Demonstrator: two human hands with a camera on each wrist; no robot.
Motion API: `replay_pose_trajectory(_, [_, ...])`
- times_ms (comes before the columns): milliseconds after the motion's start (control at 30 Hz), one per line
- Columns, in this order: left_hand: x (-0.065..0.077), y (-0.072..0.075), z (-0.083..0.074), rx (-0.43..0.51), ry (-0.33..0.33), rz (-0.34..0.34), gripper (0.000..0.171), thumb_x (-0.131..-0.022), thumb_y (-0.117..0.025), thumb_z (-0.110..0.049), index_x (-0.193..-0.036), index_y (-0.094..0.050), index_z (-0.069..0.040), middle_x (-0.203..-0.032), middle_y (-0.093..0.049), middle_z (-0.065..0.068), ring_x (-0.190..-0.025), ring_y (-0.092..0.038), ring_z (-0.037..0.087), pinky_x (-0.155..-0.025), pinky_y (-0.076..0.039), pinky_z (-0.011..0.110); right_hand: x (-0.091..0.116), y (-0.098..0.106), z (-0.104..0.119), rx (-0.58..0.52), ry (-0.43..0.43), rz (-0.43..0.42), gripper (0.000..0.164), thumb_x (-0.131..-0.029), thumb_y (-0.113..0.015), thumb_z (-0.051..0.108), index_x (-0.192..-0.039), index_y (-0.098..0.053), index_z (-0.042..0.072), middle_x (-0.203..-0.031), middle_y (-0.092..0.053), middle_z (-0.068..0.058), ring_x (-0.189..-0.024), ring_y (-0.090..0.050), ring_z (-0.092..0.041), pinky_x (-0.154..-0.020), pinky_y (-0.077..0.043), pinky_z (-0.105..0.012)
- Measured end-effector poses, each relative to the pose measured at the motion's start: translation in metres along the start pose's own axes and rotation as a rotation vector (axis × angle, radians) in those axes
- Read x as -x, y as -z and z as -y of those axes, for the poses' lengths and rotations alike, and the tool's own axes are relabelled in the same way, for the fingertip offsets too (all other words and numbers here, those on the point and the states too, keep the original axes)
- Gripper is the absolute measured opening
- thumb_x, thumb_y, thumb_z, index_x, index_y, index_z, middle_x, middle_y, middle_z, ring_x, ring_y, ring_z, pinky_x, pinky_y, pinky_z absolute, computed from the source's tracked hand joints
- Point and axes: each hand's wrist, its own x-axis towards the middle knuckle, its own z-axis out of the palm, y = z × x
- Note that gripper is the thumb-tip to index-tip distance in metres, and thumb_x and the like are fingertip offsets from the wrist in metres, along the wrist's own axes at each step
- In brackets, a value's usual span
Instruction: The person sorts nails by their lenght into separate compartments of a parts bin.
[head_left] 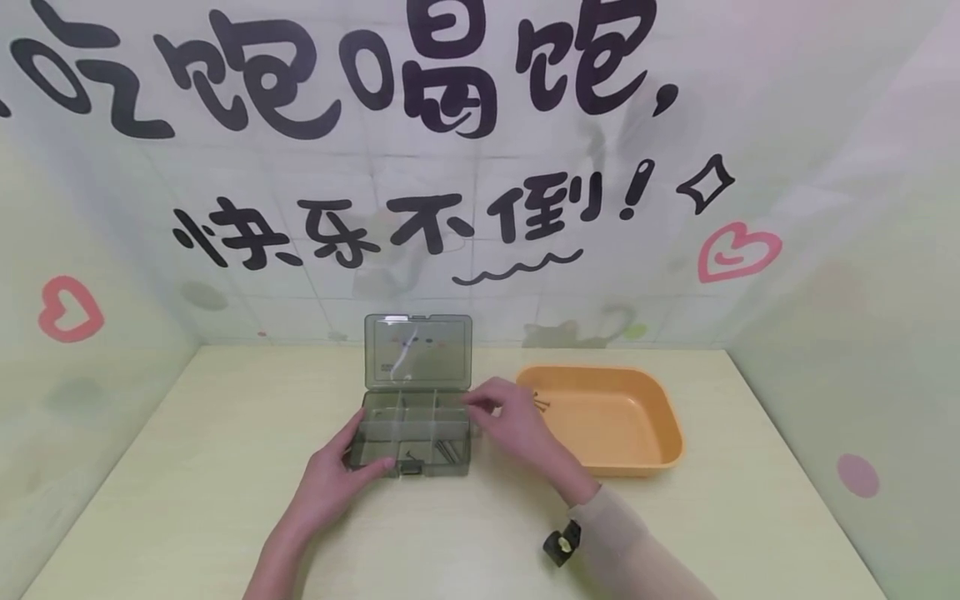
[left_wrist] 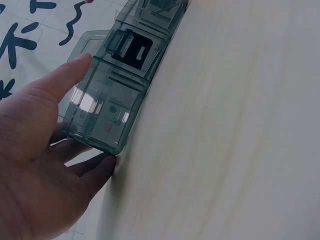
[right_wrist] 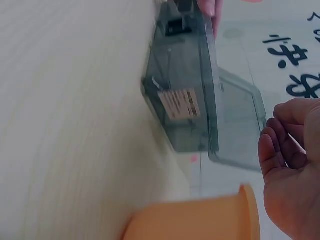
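Note:
A grey see-through compartment box (head_left: 375, 430) stands on the table, its lid (head_left: 418, 354) raised at the back. My left hand (head_left: 333, 483) grips its front left corner, thumb over the front edge and fingers along the left side. Several long dark screws (head_left: 447, 452) lie in the front right compartment, and a smaller dark piece (head_left: 412, 456) is in the front middle one. Above the box's back right corner is my right hand (head_left: 513, 421), fingers curled, thumb and forefinger tips close together. Whether they pinch anything small cannot be made out.
An orange tray (head_left: 600, 372) stands right of the box, with several screws (head_left: 541, 402) at its left end, partly behind my right hand. A lettered wall (head_left: 420, 283) rises behind the pale table (head_left: 187, 467), and side walls (head_left: 840, 400) flank it.

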Motion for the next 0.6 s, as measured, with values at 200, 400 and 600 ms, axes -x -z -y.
replay_pose_trajectory(200, [-0.002,0.001,0.000,-0.005,0.002,0.002,0.103,-0.089,-0.079,-0.049,-0.164,-0.021,-0.007,-0.161,-0.030,0.028,-0.145,-0.032,0.048,-0.115,-0.035,0.060,0.003,0.023,-0.017,0.006,-0.065,-0.075,0.014,-0.092,-0.072,-0.001,-0.103,-0.079,0.005,-0.096,-0.074,-0.001,-0.086,-0.065,-0.016,-0.076,-0.056,-0.030])
replay_pose_trajectory(400, [-0.002,0.001,-0.001,-0.015,-0.003,0.001,0.102,-0.090,-0.078,-0.048,-0.164,-0.021,-0.005,-0.160,-0.031,0.030,-0.143,-0.034,0.049,-0.114,-0.035,0.060,0.001,0.039,-0.038,0.024,-0.124,-0.130,0.012,-0.091,-0.074,0.000,-0.101,-0.079,0.003,-0.097,-0.075,-0.005,-0.088,-0.068,-0.020,-0.081,-0.059,-0.036])
replay_pose_trajectory(600, [0.000,0.000,-0.003,-0.006,0.007,-0.001,0.103,-0.089,-0.079,-0.046,-0.163,-0.021,-0.004,-0.159,-0.031,0.031,-0.142,-0.036,0.050,-0.114,-0.035,0.059,0.003,0.052,-0.058,0.036,-0.199,-0.120,0.014,-0.092,-0.074,0.001,-0.105,-0.077,0.002,-0.104,-0.075,-0.010,-0.096,-0.069,-0.026,-0.087,-0.058,-0.041])
